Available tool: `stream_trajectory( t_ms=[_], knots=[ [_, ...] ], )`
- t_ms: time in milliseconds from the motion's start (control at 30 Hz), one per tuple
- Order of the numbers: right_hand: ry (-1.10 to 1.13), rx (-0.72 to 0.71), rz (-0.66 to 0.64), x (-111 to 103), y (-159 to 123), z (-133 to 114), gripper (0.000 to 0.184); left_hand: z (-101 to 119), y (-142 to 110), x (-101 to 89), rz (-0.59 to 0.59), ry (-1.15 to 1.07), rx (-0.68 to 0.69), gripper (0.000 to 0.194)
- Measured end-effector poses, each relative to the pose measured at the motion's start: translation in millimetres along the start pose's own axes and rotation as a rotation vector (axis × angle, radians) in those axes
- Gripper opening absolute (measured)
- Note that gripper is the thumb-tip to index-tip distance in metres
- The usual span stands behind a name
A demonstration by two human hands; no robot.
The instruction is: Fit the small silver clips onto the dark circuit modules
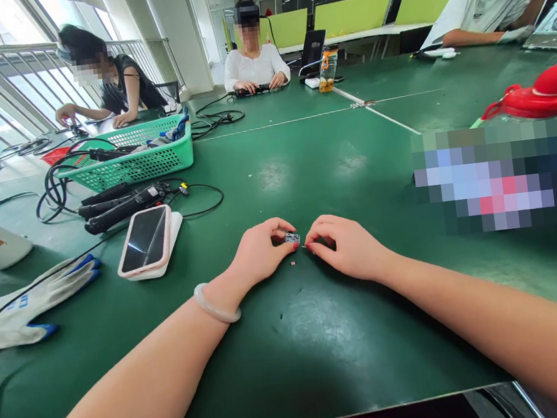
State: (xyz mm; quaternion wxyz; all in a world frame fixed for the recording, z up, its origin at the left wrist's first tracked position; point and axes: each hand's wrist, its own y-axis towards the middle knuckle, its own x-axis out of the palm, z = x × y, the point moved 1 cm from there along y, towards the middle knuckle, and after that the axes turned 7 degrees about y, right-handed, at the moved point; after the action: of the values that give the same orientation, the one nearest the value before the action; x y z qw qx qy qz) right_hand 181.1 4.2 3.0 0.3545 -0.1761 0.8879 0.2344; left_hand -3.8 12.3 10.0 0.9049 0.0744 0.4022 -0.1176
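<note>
One small patterned piece (292,237), dark with pale bluish marks, sits in our left hand (262,250), above the middle of the near half of the surface (275,357). That grip is clamped on it, thumb beneath and fingers over. Our right hand (346,248) faces it, just apart, its grip pinched together on one thin pale sliver (304,246), too fine for us to name. One tiny reddish bit (293,263) lies below the left fingertips.

We work on smooth green sheeting, glossy where light catches it, with a pale strip along the near edge. One smooth, whitish ring-shaped bangle (214,305) circles our left wrist. Toward the left edge we count one glossy-screened phone (144,241) resting on one white slab (176,231), and one white, blue-tipped fabric glove (37,300). Farther off stands one perforated, mint-green plastic basket (148,167). Three other people sit along the farther edges.
</note>
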Motion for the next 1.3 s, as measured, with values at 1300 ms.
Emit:
stream_trajectory(
  t_ms=[1300],
  knots=[
    [-0.211,-0.194,-0.125,18,-4,-11,0.017,-13,7,1.7,0.106,-0.008,-0.063,0.022]
  ],
)
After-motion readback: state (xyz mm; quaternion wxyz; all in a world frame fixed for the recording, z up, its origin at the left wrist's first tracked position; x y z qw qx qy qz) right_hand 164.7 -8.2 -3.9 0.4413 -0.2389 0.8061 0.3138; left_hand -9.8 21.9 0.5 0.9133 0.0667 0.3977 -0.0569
